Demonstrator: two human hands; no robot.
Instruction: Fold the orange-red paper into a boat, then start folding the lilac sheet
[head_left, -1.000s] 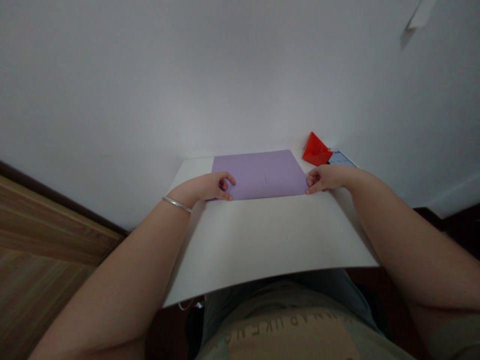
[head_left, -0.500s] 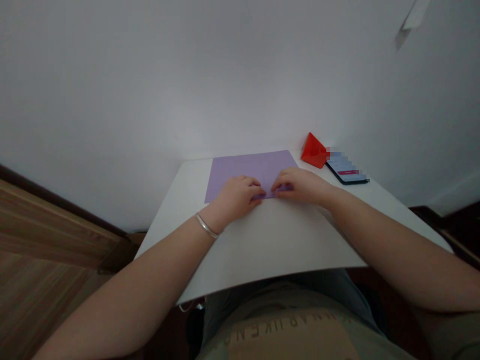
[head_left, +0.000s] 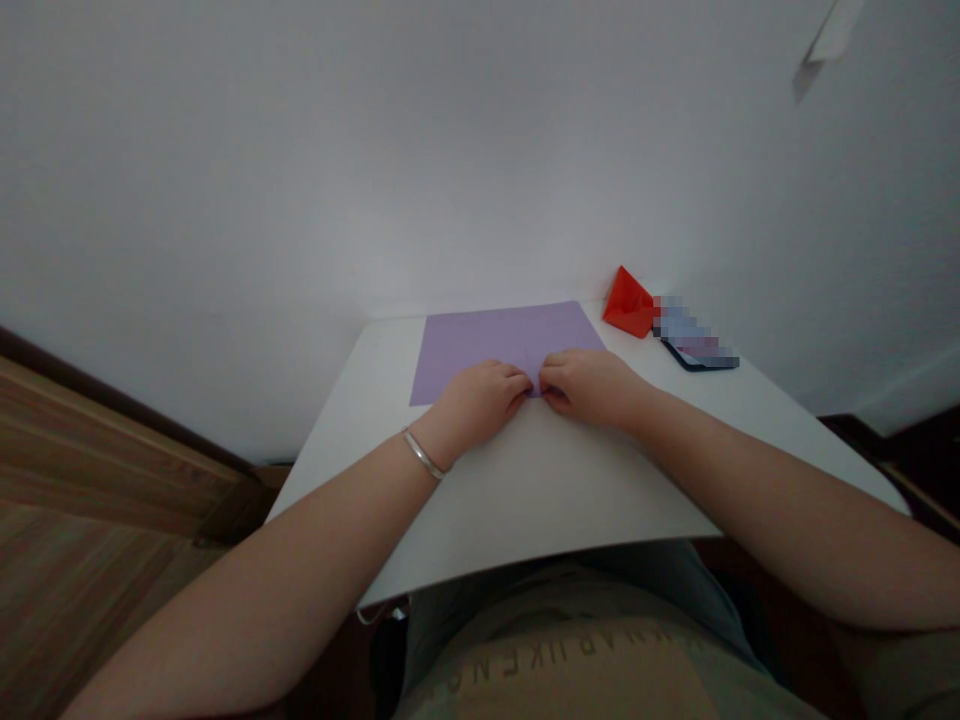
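A sheet of purple paper [head_left: 480,335] lies flat on the white table [head_left: 525,490], towards the wall. My left hand [head_left: 491,395] is closed at the middle of the paper's near edge, fingertips pinching it. Close beside it, my right hand [head_left: 581,385] is closed on the same edge, its fingers curled under. Only a small gap separates the two sets of fingertips, and a faint crease runs up the paper from there. The pinched bit of edge is mostly hidden by my fingers. A silver bangle [head_left: 422,453] circles my left wrist.
A folded red paper shape [head_left: 628,303] stands at the table's far right, beside a phone [head_left: 697,350] whose screen is blurred out. The wall [head_left: 465,150] rises directly behind the table. Wooden furniture [head_left: 97,480] stands to the left.
Both hands have drawn slightly nearer to me, and their fingers have curled in tighter at the paper's near edge. The paper has stayed in place.
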